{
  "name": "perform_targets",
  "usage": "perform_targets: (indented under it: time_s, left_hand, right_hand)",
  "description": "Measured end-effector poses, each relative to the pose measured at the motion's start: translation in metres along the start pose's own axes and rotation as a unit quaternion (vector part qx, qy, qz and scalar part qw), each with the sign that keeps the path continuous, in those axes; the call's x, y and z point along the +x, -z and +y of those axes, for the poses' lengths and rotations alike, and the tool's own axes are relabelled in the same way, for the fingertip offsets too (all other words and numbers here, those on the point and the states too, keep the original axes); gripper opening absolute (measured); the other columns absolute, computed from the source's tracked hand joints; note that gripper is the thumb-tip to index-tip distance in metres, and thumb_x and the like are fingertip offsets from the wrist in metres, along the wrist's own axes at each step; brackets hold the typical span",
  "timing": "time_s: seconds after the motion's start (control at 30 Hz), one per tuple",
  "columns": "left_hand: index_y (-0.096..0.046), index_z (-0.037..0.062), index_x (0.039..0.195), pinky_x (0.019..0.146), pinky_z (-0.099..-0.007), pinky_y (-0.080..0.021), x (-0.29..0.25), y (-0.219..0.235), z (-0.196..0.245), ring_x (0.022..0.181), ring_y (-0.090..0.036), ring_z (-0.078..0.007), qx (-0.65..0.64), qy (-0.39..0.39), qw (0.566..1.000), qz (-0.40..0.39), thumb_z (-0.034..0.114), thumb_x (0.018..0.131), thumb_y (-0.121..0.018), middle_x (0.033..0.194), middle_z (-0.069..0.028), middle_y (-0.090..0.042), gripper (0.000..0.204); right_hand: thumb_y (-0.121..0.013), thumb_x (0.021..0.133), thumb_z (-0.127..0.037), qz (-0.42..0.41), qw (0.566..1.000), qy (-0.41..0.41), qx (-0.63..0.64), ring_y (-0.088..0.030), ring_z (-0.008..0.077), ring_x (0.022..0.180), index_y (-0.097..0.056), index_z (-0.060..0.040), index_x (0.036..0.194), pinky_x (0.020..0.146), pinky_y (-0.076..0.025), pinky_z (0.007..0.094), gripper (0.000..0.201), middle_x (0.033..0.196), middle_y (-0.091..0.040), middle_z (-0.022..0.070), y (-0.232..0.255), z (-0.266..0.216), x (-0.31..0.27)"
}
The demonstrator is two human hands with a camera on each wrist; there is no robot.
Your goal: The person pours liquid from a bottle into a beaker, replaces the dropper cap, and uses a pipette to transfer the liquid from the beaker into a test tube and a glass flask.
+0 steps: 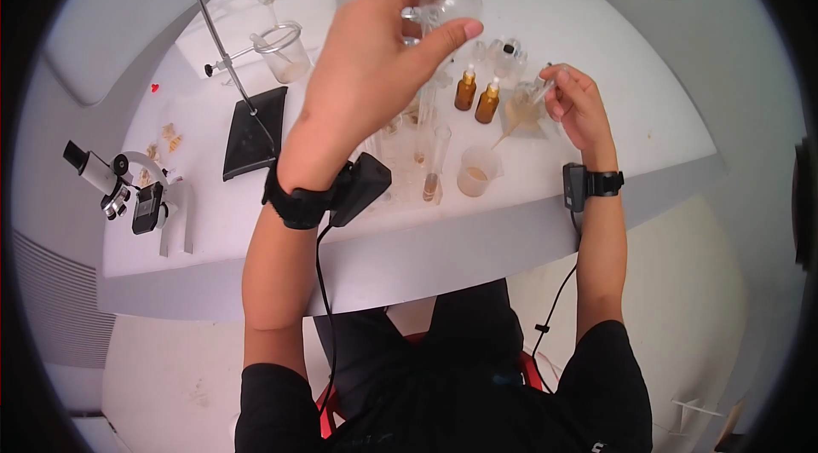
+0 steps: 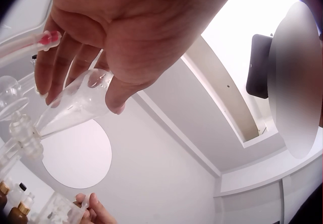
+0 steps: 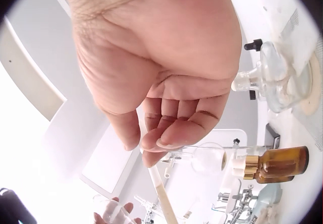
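Note:
My left hand (image 1: 366, 65) is raised at the upper middle, its fingers and thumb round a clear glass vessel (image 1: 456, 1). In the left wrist view, that hand (image 2: 121, 37) holds the pear-shaped vessel (image 2: 75, 100), whose narrow end meets a clear joint (image 2: 26, 135). At the right, my right hand (image 1: 579, 103) pinches a slender tube (image 1: 541, 95); in the right wrist view the tube (image 3: 164, 199), held between thumb and fingers of the hand (image 3: 161, 67), looks brownish lower down. A small beaker (image 1: 480, 172) with brownish contents stands to the lower left of this hand.
Two amber dropper bottles (image 1: 486, 103) stand between the hands. Test tubes (image 1: 436, 159) stand near the middle. A metal stand with a black base (image 1: 256, 133), a ringed beaker (image 1: 285, 57) and a microscope (image 1: 111, 180) are leftward. A clear glass bottle (image 3: 282, 77) shows at right.

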State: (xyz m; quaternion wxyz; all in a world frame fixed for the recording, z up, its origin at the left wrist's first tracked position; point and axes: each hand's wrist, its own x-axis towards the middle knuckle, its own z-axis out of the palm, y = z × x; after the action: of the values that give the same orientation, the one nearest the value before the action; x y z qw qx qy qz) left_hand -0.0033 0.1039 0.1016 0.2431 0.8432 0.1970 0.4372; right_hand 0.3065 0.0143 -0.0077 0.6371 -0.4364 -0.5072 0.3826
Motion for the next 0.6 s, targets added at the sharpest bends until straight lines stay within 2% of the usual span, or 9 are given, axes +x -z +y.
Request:
perform_targets:
  time_s: [0.03, 0.13, 0.17, 0.23, 0.37, 0.5, 0.6]
  left_hand:
    - [-0.058, -0.0005, 0.132, 0.073, -0.0294, -0.054, 0.0, 0.001, 0.0, 0.084, -0.067, -0.0164, -0.001, -0.006, 1.0, 0.01, 0.035, 0.089, -0.077, 0.116, -0.0151, -0.07, 0.058]
    - [-0.059, 0.0028, 0.132, 0.074, -0.0309, -0.055, 0.0, 0.003, 0.005, 0.089, -0.069, -0.0208, -0.011, 0.003, 1.0, 0.011, 0.035, 0.089, -0.076, 0.116, -0.0182, -0.069, 0.056]
    - [-0.059, 0.0028, 0.132, 0.074, -0.0309, -0.055, 0.0, 0.005, 0.006, 0.089, -0.069, -0.0208, -0.012, -0.005, 1.0, 0.024, 0.035, 0.089, -0.076, 0.116, -0.0182, -0.069, 0.056]
    - [-0.059, 0.0015, 0.131, 0.077, -0.0329, -0.055, -0.001, 0.009, 0.012, 0.091, -0.069, -0.0227, -0.023, 0.026, 0.999, 0.001, 0.035, 0.089, -0.075, 0.116, -0.019, -0.068, 0.056]
    - [-0.059, 0.0001, 0.131, 0.078, -0.0339, -0.055, -0.003, 0.017, 0.015, 0.091, -0.07, -0.0239, -0.035, 0.026, 0.999, -0.004, 0.033, 0.09, -0.075, 0.114, -0.0193, -0.069, 0.054]
    - [-0.059, 0.0003, 0.13, 0.077, -0.0337, -0.055, -0.005, 0.021, 0.014, 0.089, -0.07, -0.0234, -0.036, 0.02, 0.999, -0.004, 0.032, 0.09, -0.074, 0.113, -0.0193, -0.069, 0.053]
    - [-0.06, 0.0006, 0.13, 0.076, -0.0339, -0.055, -0.008, 0.024, 0.012, 0.088, -0.07, -0.0232, -0.043, 0.017, 0.999, -0.003, 0.033, 0.09, -0.074, 0.113, -0.0192, -0.069, 0.054]
  right_hand:
    - [-0.059, 0.102, -0.029, -0.006, 1.0, 0.007, -0.007, -0.049, 0.0058, 0.057, -0.068, -0.0008, 0.107, 0.053, -0.038, 0.021, 0.03, 0.075, -0.064, -0.0005, 0.005, 0.001, 0.002]
    - [-0.056, 0.104, -0.031, 0.033, 0.993, 0.055, 0.098, -0.047, 0.0063, 0.057, -0.065, 0.0001, 0.112, 0.053, -0.036, 0.0214, 0.033, 0.079, -0.065, 0.0004, 0.01, -0.005, 0.006]
    - [-0.056, 0.104, -0.031, 0.024, 0.994, 0.064, 0.089, -0.047, 0.0063, 0.057, -0.065, 0.0001, 0.112, 0.053, -0.036, 0.0214, 0.033, 0.079, -0.065, 0.0004, 0.009, -0.014, 0.009]
    - [-0.055, 0.104, -0.033, 0.061, 0.981, 0.095, 0.158, -0.046, 0.0064, 0.058, -0.064, -0.0005, 0.114, 0.054, -0.037, 0.0213, 0.035, 0.079, -0.066, 0.0008, 0.005, -0.037, 0.014]
    - [-0.054, 0.105, -0.033, 0.036, 0.97, 0.15, 0.19, -0.046, 0.0054, 0.061, -0.06, -0.0014, 0.119, 0.053, -0.037, 0.0208, 0.036, 0.084, -0.065, 0.0006, -0.018, -0.104, 0.03]
    - [-0.054, 0.105, -0.032, 0.026, 0.971, 0.2, 0.125, -0.046, 0.0052, 0.063, -0.06, -0.0024, 0.121, 0.054, -0.037, 0.0202, 0.035, 0.087, -0.063, 0.0001, -0.054, -0.161, 0.045]
    - [-0.056, 0.104, -0.034, 0.049, 0.974, 0.209, 0.073, -0.047, 0.0053, 0.065, -0.062, -0.0011, 0.12, 0.055, -0.038, 0.0198, 0.037, 0.086, -0.062, 0.0003, -0.084, -0.181, 0.045]
